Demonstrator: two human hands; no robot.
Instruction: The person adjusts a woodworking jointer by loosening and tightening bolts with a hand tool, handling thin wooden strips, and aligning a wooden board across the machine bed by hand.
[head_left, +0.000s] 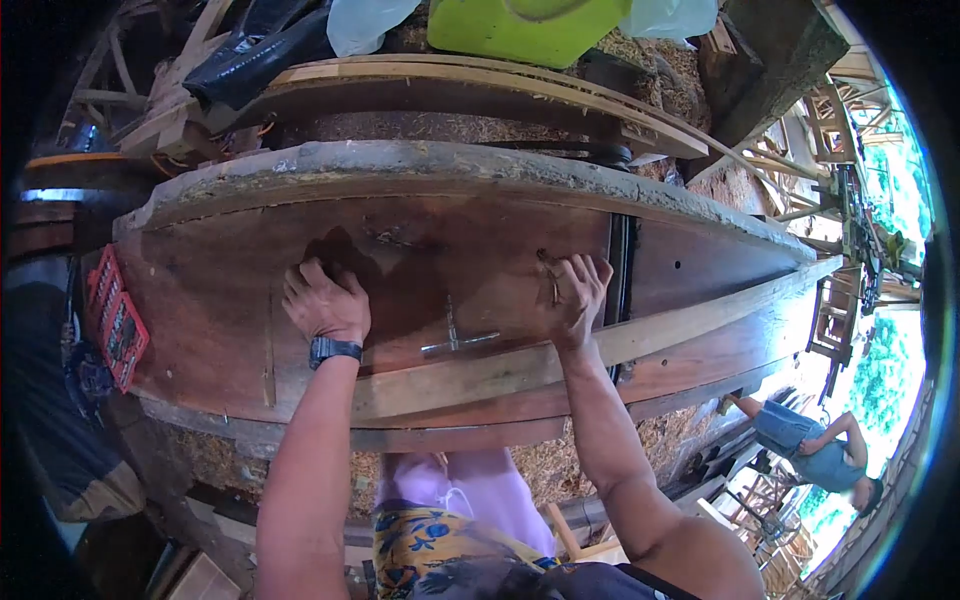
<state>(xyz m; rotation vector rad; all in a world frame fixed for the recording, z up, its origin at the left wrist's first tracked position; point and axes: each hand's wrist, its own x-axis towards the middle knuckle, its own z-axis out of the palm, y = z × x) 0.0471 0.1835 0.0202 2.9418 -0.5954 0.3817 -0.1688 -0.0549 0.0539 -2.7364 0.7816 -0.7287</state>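
Observation:
My left hand, with a dark watch at the wrist, rests on the broad reddish-brown wooden slab. Its fingers are curled under, and anything beneath them is hidden. On the other side, my right hand is closed above the slab, fingers bent and thumb side turned inward. A small dark spot shows at its fingertips; I cannot make out what they hold. Between both hands lies a T-shaped metal tap wrench, touched by neither. A long pale wooden strip runs across the slab under my right forearm.
A red case of small tools sits at the slab's left end. A dark bar crosses the slab on the right. Beyond the far edge are planks and a yellow-green container. Another person is at the right.

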